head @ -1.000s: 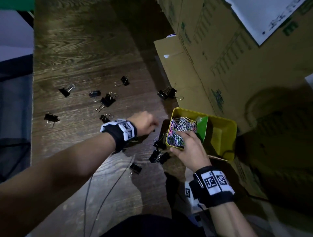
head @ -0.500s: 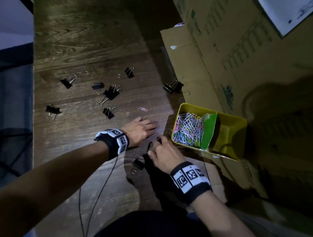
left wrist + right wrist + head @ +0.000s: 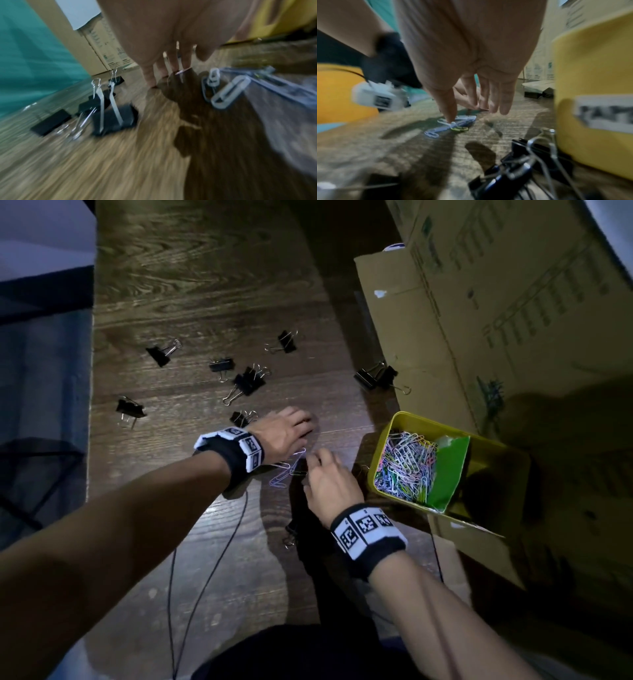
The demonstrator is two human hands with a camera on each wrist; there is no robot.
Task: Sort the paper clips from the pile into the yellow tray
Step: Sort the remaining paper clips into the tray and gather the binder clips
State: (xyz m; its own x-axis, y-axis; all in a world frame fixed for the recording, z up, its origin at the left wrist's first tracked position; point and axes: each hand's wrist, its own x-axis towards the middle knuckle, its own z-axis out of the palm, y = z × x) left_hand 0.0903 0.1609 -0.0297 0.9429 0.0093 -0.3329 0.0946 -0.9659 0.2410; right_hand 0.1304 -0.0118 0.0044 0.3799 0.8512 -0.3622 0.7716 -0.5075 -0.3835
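Observation:
The yellow tray point(image 3: 404, 421) stands at the right, and a heap of coloured paper clips point(image 3: 404, 467) fills its left compartment beside a green divider point(image 3: 448, 470). A few loose paper clips point(image 3: 286, 472) lie on the wooden table between my hands. My left hand point(image 3: 306, 424) is laid flat with straight fingers point(image 3: 187, 59) touching the table, a pink clip point(image 3: 183, 70) at their tips. Just left of the tray, my right hand point(image 3: 313, 462) reaches down with straight fingers. One fingertip point(image 3: 449, 115) presses on the loose paper clips point(image 3: 458, 125).
Several black binder clips point(image 3: 248, 381) are scattered over the table point(image 3: 205, 302), and more lie by my right wrist point(image 3: 522, 162). A large cardboard box point(image 3: 496, 320) stands behind the tray. A thin black cable point(image 3: 205, 577) runs along the table toward me.
My right hand has left the tray and come down onto the loose clips on the table. My left hand has opened flat and slid forward over the lone pink clip.

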